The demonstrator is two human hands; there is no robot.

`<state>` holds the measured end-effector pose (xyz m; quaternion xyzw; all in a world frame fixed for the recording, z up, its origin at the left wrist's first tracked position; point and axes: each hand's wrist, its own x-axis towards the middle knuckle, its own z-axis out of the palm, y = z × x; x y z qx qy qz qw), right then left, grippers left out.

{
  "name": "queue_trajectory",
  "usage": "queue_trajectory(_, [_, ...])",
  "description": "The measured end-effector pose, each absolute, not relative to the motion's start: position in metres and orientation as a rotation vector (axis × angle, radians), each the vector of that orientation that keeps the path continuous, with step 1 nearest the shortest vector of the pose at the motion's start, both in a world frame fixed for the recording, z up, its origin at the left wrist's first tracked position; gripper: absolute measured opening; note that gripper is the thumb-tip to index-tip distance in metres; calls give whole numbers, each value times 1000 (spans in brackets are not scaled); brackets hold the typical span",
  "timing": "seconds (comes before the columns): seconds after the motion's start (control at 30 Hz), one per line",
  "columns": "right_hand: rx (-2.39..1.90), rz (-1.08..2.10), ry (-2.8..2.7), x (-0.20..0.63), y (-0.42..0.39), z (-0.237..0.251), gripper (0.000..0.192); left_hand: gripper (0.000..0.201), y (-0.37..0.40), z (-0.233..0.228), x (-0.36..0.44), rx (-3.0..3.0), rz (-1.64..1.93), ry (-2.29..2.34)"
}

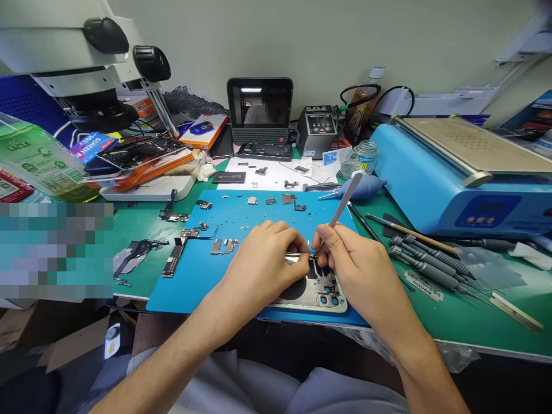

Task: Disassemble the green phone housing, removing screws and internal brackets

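Observation:
A stripped phone housing (317, 284) lies on the blue mat (259, 215) near the table's front edge, two camera openings at its lower right. My left hand (269, 259) covers its left part, with thumb and forefinger closed on the far rim. In my right hand (351, 259) is a pair of slim grey metal tweezers (345, 201), gripped like a pen. Their tips point down at the far rim, close to my left fingertips. What lies right at the tips is too small to make out. A logic board (175, 260) and several small phone parts (224, 246) lie to the left.
Several screwdrivers (431, 270), a razor blade (423, 286) and a brush (409, 233) lie at right, before a blue heating machine (431, 184). Behind the mat are a blue air blower (364, 185) and battery (229, 177). A microscope (99, 63) overhangs the left.

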<state>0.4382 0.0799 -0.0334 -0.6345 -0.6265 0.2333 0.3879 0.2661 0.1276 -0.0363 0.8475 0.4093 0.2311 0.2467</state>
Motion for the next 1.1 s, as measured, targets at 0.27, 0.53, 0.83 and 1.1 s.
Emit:
queue_trajectory(0.27, [-1600,619,-1591,439,79,-32,45,12,128,-36,265,2293,646,1109])
queue_trajectory(0.53, [-1593,583,-1628,439,79,-34,43,11,128,-40,264,2327,668,1101])
queue_trajectory(0.83, [-1586,536,-1658,440,80,-35,40,11,127,-38,268,2333,650,1126])
queue_trajectory(1.1, [-1552,612,-1584,442,80,-37,41,11,127,-36,273,2316,608,1186])
